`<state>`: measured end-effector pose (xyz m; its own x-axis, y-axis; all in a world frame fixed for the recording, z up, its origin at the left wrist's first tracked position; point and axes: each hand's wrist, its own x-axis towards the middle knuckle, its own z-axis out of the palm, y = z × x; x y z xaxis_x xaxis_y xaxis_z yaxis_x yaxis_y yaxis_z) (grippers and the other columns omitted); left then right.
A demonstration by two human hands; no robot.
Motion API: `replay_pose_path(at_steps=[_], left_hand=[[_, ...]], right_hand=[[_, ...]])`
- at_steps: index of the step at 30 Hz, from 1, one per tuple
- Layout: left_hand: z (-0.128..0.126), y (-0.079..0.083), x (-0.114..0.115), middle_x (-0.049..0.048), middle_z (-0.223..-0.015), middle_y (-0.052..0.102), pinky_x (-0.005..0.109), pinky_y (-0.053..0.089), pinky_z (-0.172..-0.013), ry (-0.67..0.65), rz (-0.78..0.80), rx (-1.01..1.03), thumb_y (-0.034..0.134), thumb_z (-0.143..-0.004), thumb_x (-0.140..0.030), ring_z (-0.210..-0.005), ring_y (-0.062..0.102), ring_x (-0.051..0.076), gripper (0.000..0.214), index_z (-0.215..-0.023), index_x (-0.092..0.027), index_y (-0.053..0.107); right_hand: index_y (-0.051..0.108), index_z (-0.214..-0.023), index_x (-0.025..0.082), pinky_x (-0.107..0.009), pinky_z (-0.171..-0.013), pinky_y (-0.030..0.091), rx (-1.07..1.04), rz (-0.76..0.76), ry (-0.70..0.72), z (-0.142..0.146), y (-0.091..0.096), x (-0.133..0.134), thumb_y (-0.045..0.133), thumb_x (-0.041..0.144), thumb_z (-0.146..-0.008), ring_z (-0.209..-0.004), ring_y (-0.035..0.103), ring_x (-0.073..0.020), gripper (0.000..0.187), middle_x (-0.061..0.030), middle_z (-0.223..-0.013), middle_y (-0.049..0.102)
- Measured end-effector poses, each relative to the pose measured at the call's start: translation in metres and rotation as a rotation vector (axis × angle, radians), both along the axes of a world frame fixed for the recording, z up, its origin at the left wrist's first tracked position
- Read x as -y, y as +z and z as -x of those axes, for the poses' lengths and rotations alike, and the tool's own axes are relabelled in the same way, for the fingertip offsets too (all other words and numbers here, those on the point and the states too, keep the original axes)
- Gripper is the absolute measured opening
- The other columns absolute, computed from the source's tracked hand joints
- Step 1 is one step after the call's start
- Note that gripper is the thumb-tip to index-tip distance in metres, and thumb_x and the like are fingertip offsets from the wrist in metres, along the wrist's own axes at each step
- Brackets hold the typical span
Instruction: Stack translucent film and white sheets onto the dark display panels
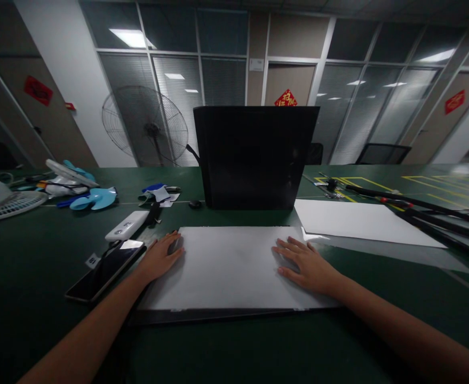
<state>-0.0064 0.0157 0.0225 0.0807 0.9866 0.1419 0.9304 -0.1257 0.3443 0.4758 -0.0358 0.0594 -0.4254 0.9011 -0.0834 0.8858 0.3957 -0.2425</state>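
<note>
You are laying your left hand (160, 258) and right hand (306, 264), both open and flat, on the sheet (230, 266) lying on the surface (38, 256) before the black box (254, 157), seemingly pinning it still.

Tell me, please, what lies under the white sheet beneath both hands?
A dark flat panel shows along the front edge of the white sheet; the sheet covers the rest of it. The left hand and right hand rest on top.

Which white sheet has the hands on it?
The near white sheet: the left hand and right hand rest flat on it. The other sheet lies untouched, farther right.
</note>
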Motion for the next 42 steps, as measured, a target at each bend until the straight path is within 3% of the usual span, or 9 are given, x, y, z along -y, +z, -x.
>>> replay_pose_path(at_steps=[10,15,21,27,31,34,38,42], left_hand=[[0.004,-0.005,-0.003,0.0123,-0.160,0.055,0.057,0.026,-0.128,0.018,-0.026,0.017,0.050,-0.089,-0.035,-0.152,0.046,0.033,0.058,-0.144,-0.021,0.060],[0.005,-0.008,-0.005,0.0122,-0.162,0.053,0.054,0.024,-0.130,0.022,-0.020,0.011,0.045,-0.092,-0.040,-0.153,0.044,0.031,0.060,-0.146,-0.019,0.059],[0.005,-0.007,-0.004,0.0142,-0.160,0.055,0.048,0.034,-0.127,0.019,-0.061,0.031,0.045,-0.095,-0.048,-0.149,0.050,0.031,0.060,-0.144,-0.017,0.061],[0.005,-0.005,-0.003,0.0172,-0.165,0.046,0.054,0.028,-0.128,-0.010,-0.029,-0.024,0.049,-0.096,-0.046,-0.152,0.045,0.033,0.059,-0.146,-0.016,0.060],[0.005,-0.005,-0.004,0.0159,-0.163,0.049,0.058,0.028,-0.128,-0.022,-0.042,-0.008,0.051,-0.097,-0.045,-0.152,0.045,0.035,0.053,-0.141,-0.019,0.064],[0.005,-0.005,-0.004,0.0143,-0.163,0.049,0.056,0.028,-0.128,-0.015,-0.026,0.000,0.051,-0.097,-0.045,-0.152,0.045,0.034,0.052,-0.141,-0.020,0.065],[0.005,-0.006,-0.005,0.0136,-0.164,0.048,0.054,0.027,-0.129,-0.017,-0.013,-0.018,0.050,-0.099,-0.045,-0.154,0.042,0.031,0.052,-0.143,-0.020,0.063],[0.006,-0.006,-0.006,0.0130,-0.165,0.047,0.056,0.026,-0.129,-0.030,-0.007,-0.029,0.048,-0.100,-0.047,-0.155,0.041,0.031,0.053,-0.144,-0.021,0.062]], right_hand=[[0.051,-0.158,0.024,-0.057,-0.131,0.020,-0.043,-0.078,-0.005,-0.005,-0.010,-0.009,0.042,0.069,-0.102,-0.160,0.025,-0.0321,0.073,-0.0060,-0.169,0.037],[0.049,-0.160,0.023,-0.057,-0.131,0.019,-0.054,-0.063,-0.002,-0.005,-0.009,-0.009,0.045,0.067,-0.102,-0.160,0.025,-0.0320,0.072,-0.0068,-0.170,0.036],[0.046,-0.162,0.025,-0.059,-0.131,0.013,-0.037,-0.028,0.037,-0.003,-0.003,-0.006,0.043,0.066,-0.103,-0.160,0.024,-0.0320,0.071,-0.0065,-0.172,0.032],[0.044,-0.163,0.026,-0.060,-0.132,0.011,-0.023,-0.036,0.067,-0.005,-0.005,-0.007,0.042,0.066,-0.104,-0.160,0.023,-0.0317,0.071,-0.0061,-0.172,0.031],[0.043,-0.163,0.026,-0.059,-0.131,0.013,-0.017,-0.054,0.065,-0.002,-0.007,-0.004,0.041,0.066,-0.104,-0.160,0.024,-0.0318,0.071,-0.0059,-0.172,0.030],[0.047,-0.161,0.026,-0.059,-0.130,0.021,-0.002,-0.101,0.069,-0.004,-0.009,-0.007,0.042,0.066,-0.104,-0.157,0.032,-0.0323,0.070,-0.0065,-0.170,0.037],[0.054,-0.156,0.023,-0.057,-0.124,0.034,0.008,-0.251,-0.018,-0.033,-0.017,-0.030,0.042,0.061,-0.104,-0.145,0.050,-0.0323,0.065,-0.0099,-0.162,0.049],[0.052,-0.156,0.019,-0.056,-0.126,0.031,0.096,-0.384,-0.229,-0.090,-0.033,-0.065,0.042,0.055,-0.104,-0.152,0.040,-0.0348,0.064,-0.0144,-0.165,0.044]])
